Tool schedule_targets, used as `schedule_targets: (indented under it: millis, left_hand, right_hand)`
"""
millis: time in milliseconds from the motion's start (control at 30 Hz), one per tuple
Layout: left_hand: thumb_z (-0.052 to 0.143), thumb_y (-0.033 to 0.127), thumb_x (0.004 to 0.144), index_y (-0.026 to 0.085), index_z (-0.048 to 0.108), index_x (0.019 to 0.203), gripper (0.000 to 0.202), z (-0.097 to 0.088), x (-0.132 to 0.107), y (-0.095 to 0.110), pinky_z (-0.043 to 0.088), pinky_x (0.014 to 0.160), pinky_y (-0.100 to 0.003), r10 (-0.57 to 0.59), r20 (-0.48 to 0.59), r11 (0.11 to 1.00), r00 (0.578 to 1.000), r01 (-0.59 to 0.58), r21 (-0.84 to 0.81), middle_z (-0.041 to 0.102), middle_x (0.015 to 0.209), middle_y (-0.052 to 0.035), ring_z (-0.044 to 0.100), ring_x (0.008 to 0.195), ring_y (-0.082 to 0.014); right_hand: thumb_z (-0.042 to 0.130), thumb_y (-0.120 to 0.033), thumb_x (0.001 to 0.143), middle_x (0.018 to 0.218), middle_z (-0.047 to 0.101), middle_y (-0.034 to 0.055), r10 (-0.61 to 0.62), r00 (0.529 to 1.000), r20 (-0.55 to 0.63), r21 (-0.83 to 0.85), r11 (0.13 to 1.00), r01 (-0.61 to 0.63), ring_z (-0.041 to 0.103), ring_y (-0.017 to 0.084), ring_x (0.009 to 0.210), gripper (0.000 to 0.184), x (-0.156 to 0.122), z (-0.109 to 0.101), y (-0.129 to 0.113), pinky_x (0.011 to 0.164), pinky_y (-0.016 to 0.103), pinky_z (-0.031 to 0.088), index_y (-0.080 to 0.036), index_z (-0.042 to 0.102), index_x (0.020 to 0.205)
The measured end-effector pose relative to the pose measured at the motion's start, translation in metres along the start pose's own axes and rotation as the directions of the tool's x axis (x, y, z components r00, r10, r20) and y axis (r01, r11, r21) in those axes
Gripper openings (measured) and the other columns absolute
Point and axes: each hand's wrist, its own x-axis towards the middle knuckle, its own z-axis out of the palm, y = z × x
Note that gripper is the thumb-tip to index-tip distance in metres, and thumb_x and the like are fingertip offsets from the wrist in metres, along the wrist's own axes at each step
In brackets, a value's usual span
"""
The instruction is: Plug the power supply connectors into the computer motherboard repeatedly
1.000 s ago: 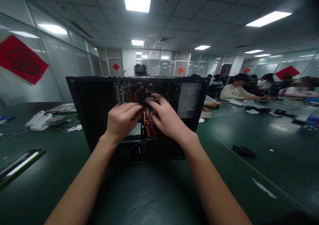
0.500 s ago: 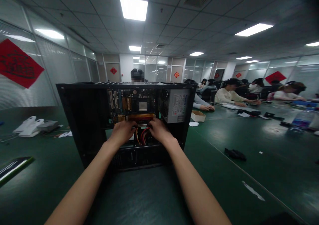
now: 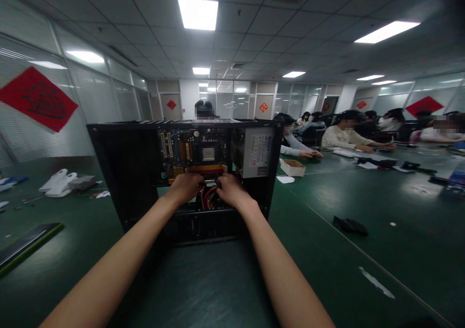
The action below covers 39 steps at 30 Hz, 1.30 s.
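A black computer case [image 3: 125, 173] stands on the green table with its open side facing me. Inside are a motherboard [image 3: 209, 139], a silver power supply [image 3: 258, 153] at the upper right and orange memory slots [image 3: 209, 168]. My left hand [image 3: 186, 188] reaches in with curled fingers at the left end of the slots. Opposite it, my right hand [image 3: 231, 188] is closed likewise near their right end. Whatever the fingertips grip is hidden. Red and yellow cables [image 3: 209, 198] hang between the two hands.
Left on the table lie a white plastic object [image 3: 60, 182], a grey block [image 3: 83, 181] and a green-edged dark panel [image 3: 31, 243]. To the right are a small open box [image 3: 292, 167], a black cloth-like item [image 3: 350, 225] and a paper strip [image 3: 376, 282]. Several people sit beyond.
The view has turned slightly left, so the surroundings sit further right. My left hand has shifted a little toward the right hand; both stay inside the case by the slots.
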Motion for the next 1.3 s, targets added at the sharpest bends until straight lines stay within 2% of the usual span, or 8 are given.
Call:
schedule_targets:
  millis: [367, 900, 1133, 1300]
  left_hand:
    - [0.056, 0.027, 0.089, 0.026, 0.071, 0.105, 0.023, 0.0044, -0.0008, -0.0033, 0.047, 0.077, -0.030, 0.000, -0.018, 1.000, 1.000, 0.000, -0.009, 0.073, 0.110, -0.0028, 0.067, 0.101, -0.0231]
    - [0.056, 0.028, 0.090, 0.030, 0.071, 0.109, 0.024, 0.0109, -0.0015, -0.0091, 0.048, 0.077, -0.027, -0.021, -0.059, 0.998, 0.998, 0.017, -0.058, 0.072, 0.113, 0.0021, 0.067, 0.102, -0.0210]
    - [0.056, 0.028, 0.090, 0.027, 0.070, 0.108, 0.022, 0.0099, -0.0009, -0.0056, 0.048, 0.074, -0.029, -0.033, -0.058, 0.999, 0.998, 0.033, -0.005, 0.072, 0.111, -0.0026, 0.067, 0.099, -0.0228]
    - [0.056, 0.032, 0.091, 0.026, 0.071, 0.110, 0.025, 0.0087, 0.0015, -0.0059, 0.049, 0.074, -0.030, -0.059, -0.009, 0.998, 0.998, 0.059, 0.030, 0.072, 0.110, -0.0048, 0.068, 0.096, -0.0238]
  right_hand:
    - [0.059, -0.019, 0.083, 0.107, 0.066, 0.0136, -0.016, 0.999, 0.038, 0.001, 1.000, 0.016, 0.062, 0.022, 0.102, 0.018, -0.0020, -0.0017, -0.0015, 0.085, 0.027, 0.045, -0.013, 0.070, 0.096]
    - [0.061, -0.022, 0.083, 0.105, 0.068, 0.0135, -0.040, 0.999, 0.034, 0.006, 0.999, 0.040, 0.063, 0.023, 0.100, 0.018, -0.0002, 0.0031, 0.0012, 0.083, 0.027, 0.045, -0.013, 0.071, 0.095]
    - [0.061, -0.022, 0.085, 0.106, 0.067, 0.0128, -0.044, 0.998, 0.044, 0.000, 0.999, 0.044, 0.064, 0.021, 0.097, 0.016, -0.0019, 0.0009, -0.0005, 0.080, 0.026, 0.045, -0.014, 0.070, 0.095]
    - [0.060, -0.021, 0.086, 0.110, 0.064, 0.0121, -0.065, 0.997, 0.029, -0.010, 0.998, 0.065, 0.061, 0.022, 0.103, 0.018, -0.0023, -0.0004, -0.0023, 0.085, 0.027, 0.045, -0.014, 0.068, 0.100]
